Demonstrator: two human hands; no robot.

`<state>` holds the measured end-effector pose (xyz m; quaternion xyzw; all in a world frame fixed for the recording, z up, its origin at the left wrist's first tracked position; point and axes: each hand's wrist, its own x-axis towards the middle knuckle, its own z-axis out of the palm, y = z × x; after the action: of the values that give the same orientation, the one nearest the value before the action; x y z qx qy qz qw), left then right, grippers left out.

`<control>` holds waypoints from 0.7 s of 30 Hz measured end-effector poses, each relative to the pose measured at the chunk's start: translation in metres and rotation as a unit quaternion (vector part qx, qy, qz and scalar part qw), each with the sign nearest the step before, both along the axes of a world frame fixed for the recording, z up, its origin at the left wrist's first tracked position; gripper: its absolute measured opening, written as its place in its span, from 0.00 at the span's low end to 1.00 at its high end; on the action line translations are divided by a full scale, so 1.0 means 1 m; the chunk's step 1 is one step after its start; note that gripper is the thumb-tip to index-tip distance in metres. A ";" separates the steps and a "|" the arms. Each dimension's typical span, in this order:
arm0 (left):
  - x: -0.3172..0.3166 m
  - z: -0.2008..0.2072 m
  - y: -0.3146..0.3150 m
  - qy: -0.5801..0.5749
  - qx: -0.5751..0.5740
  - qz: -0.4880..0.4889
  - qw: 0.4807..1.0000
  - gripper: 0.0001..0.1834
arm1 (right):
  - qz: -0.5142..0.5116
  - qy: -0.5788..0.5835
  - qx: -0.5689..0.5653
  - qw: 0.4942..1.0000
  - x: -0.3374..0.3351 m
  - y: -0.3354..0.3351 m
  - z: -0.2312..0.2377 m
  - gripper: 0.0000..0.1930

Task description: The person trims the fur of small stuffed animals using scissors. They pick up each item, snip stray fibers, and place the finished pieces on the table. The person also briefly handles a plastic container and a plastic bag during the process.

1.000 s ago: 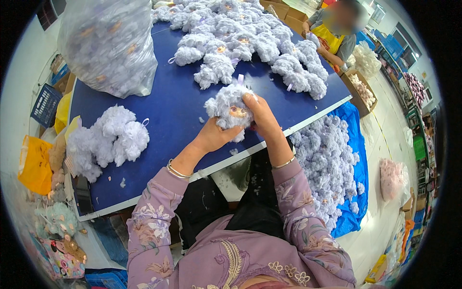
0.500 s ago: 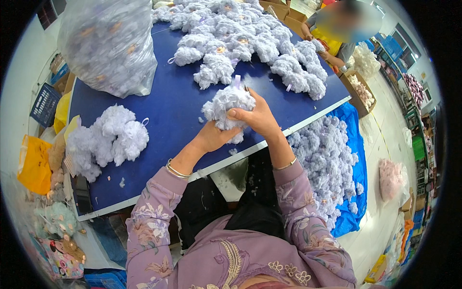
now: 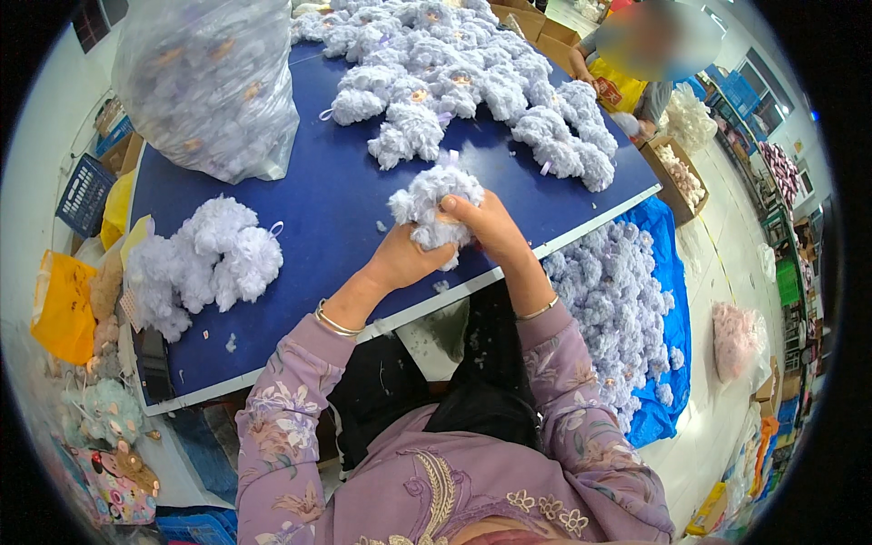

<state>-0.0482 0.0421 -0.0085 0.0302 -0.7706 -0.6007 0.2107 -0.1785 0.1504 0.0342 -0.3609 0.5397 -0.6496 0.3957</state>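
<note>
Between my two hands is a fluffy pale lavender plush toy [image 3: 434,195] with a ribbon loop on its far side, held above the near part of the blue table [image 3: 336,245]. My left hand [image 3: 407,257] is closed round its lower left side. From the right, my right hand [image 3: 486,225] grips it too, the thumb pressed into the fur. Part of the toy is hidden by my fingers. Beyond it spreads a heap of similar plush toys [image 3: 454,68]. A smaller cluster of plush toys [image 3: 213,254] lies on the table to my left.
A clear plastic bag [image 3: 209,100] full of plush toys stands at the table's far left. Right of the table, many lavender pieces [image 3: 609,309] lie on a blue sheet [image 3: 668,400]. Past the far right corner, a person [image 3: 627,86] works near a cardboard box [image 3: 677,177].
My right thumb has shifted up on the plush toy, and its fingers have drawn in from the ribbon loop. The other person's hands have moved lower.
</note>
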 end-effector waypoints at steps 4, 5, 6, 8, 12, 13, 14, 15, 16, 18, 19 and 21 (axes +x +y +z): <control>-0.006 -0.004 0.000 0.017 0.022 -0.023 0.999 0.16 | -0.070 0.103 0.042 0.991 -0.010 0.007 0.006 0.22; -0.005 -0.003 -0.005 -0.033 0.059 -0.048 0.997 0.15 | -0.117 0.136 0.094 0.979 -0.016 0.016 0.013 0.19; -0.007 0.000 -0.007 -0.078 0.096 -0.079 0.989 0.16 | -0.162 0.120 0.022 0.979 -0.035 0.025 0.007 0.21; -0.008 0.005 -0.010 -0.040 0.123 -0.057 0.990 0.18 | -0.104 -0.083 -0.232 0.964 -0.072 0.055 0.006 0.31; -0.021 -0.005 -0.023 0.072 0.002 0.142 0.987 0.14 | -0.129 -0.208 -0.316 0.917 -0.067 0.070 0.040 0.46; -0.030 -0.004 -0.026 0.113 -0.059 0.210 0.969 0.13 | -0.181 -0.232 -0.273 0.916 -0.071 0.063 0.028 0.46; -0.035 -0.001 -0.037 0.108 -0.112 0.244 0.957 0.11 | -0.188 -0.205 -0.219 0.935 -0.074 0.057 0.016 0.41; -0.040 -0.005 -0.052 0.090 -0.174 0.278 0.940 0.15 | -0.161 -0.200 -0.147 0.955 -0.081 0.051 -0.002 0.32; -0.048 -0.002 -0.065 0.134 -0.289 0.327 0.890 0.18 | -0.186 -0.176 -0.073 0.964 -0.077 0.044 -0.013 0.21; -0.065 -0.001 -0.077 0.150 -0.408 0.389 0.812 0.22 | -0.232 -0.122 0.021 0.965 -0.062 0.031 -0.037 0.11; -0.069 -0.001 -0.080 0.121 -0.420 0.410 0.801 0.23 | -0.225 0.002 0.006 0.974 -0.051 0.028 -0.037 0.11; -0.075 -0.006 -0.089 0.047 -0.416 0.406 0.812 0.26 | -0.177 0.026 0.053 0.982 -0.045 0.023 -0.036 0.11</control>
<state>-0.1236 -0.0472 -0.0146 0.2218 -0.8537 -0.0833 0.4638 -0.2230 0.1730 -0.0021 -0.2543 0.6388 -0.6705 0.2788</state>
